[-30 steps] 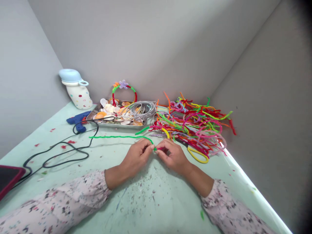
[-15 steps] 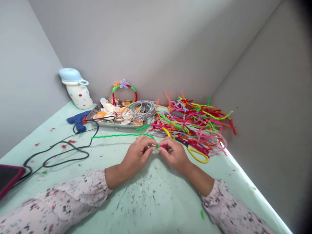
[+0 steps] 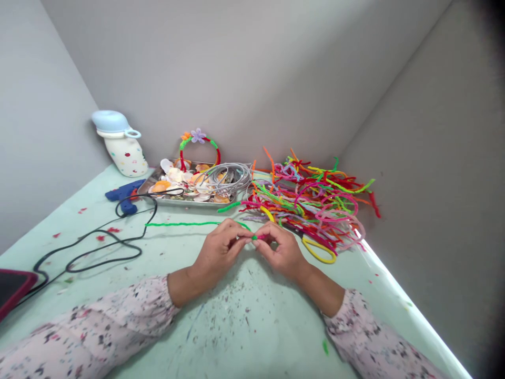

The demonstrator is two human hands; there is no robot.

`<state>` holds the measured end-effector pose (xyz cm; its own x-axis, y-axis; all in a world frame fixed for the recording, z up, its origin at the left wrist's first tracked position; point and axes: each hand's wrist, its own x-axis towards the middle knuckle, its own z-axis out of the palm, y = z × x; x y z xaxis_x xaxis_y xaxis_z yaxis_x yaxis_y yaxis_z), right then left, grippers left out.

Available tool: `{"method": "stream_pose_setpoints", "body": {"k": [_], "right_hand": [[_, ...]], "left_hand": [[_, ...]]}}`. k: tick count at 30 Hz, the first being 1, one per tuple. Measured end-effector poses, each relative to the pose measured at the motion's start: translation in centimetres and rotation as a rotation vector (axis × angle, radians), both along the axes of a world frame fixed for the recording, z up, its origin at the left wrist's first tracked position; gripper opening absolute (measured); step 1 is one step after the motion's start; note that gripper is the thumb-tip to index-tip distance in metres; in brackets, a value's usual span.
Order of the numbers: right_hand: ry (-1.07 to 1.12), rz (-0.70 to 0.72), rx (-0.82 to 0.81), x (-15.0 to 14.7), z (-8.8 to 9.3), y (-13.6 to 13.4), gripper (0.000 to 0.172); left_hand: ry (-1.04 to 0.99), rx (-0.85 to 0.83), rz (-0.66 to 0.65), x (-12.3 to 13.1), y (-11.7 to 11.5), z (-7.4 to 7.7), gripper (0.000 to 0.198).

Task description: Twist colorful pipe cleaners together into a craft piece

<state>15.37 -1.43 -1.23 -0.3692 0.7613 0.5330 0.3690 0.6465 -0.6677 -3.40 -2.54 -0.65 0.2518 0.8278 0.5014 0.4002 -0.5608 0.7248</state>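
Observation:
Both hands meet at the middle of the table, fingertips nearly touching. My left hand is pinched on a green pipe cleaner, whose long free end stretches left over the table. Thumb and fingers of my right hand are closed on a pink pipe cleaner, of which a short bit shows. Between the fingertips, a small green wrap sits around the pink one. A further green and pink length rises behind the hands; whether it joins the held pieces I cannot tell.
Behind my right hand lies a heap of coloured pipe cleaners with yellow-handled scissors. A metal tray holds shells and coiled grey wire. A decorated hoop, blue glue gun, black cable, bottle and phone stand leftward.
The hands stay almost in place, with the fingertips shifting slightly at the green wrap. The whole view has drifted a little; nothing was let go.

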Motion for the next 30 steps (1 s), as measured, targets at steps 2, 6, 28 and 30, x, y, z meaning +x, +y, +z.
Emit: {"method": "stream_pose_setpoints", "body": {"k": [2,6,28,30], "right_hand": [[-0.002,0.011,0.005,0.02,0.04,-0.02,0.005],[-0.018,0.006,0.019,0.04,0.20,-0.07,0.004],[-0.057,0.012,0.067,-0.06,0.46,-0.17,0.006],[-0.053,0.004,0.069,-0.07,0.43,-0.13,0.006]], "left_hand": [[0.010,0.000,0.005,0.00,-0.03,0.07,0.011],[0.041,-0.004,0.007,-0.02,-0.10,0.22,0.012],[0.120,-0.077,-0.008,0.18,-0.40,0.87,0.013],[0.120,-0.074,-0.007,0.17,-0.34,0.77,0.012]]}}
